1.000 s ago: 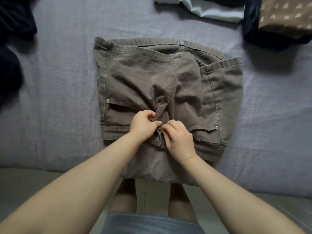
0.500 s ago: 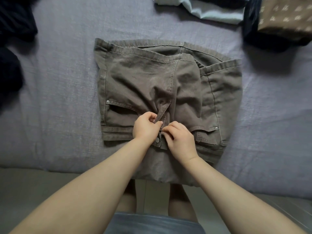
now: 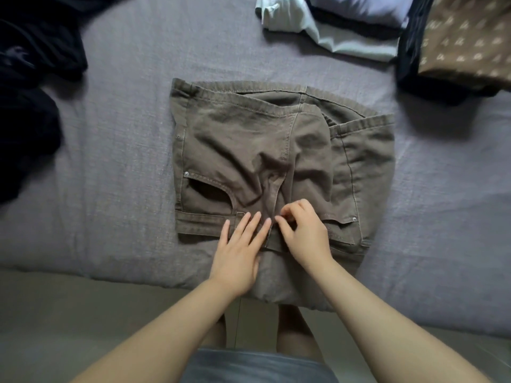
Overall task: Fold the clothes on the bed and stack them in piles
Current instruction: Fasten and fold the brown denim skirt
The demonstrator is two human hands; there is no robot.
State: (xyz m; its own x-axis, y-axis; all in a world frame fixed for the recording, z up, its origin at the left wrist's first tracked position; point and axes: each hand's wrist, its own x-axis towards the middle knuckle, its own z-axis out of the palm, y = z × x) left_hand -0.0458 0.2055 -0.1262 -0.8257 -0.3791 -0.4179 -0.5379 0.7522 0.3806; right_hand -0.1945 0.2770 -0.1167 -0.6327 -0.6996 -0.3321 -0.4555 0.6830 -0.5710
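Observation:
A pair of olive-brown trousers [image 3: 249, 150] lies folded over itself in the middle of the grey bed [image 3: 124, 134], waistband nearest me and hanging a little over the bed's edge. My left hand [image 3: 240, 244] lies flat on the waistband with straight fingers, just left of the fly. My right hand [image 3: 304, 233] has curled fingers and pinches the cloth at the fly, beside the left fingertips. The fabric bunches in creases above both hands.
Dark clothes [image 3: 33, 78] lie heaped at the left edge. At the back right sits a stack of folded pale-blue and lilac garments [image 3: 345, 29] and a brown patterned piece [image 3: 467, 42] on dark cloth. The floor and my legs show below the bed's edge.
My left hand has let go of the fly and flattened on the waistband. My right hand still pinches at the fly. The view has shifted slightly.

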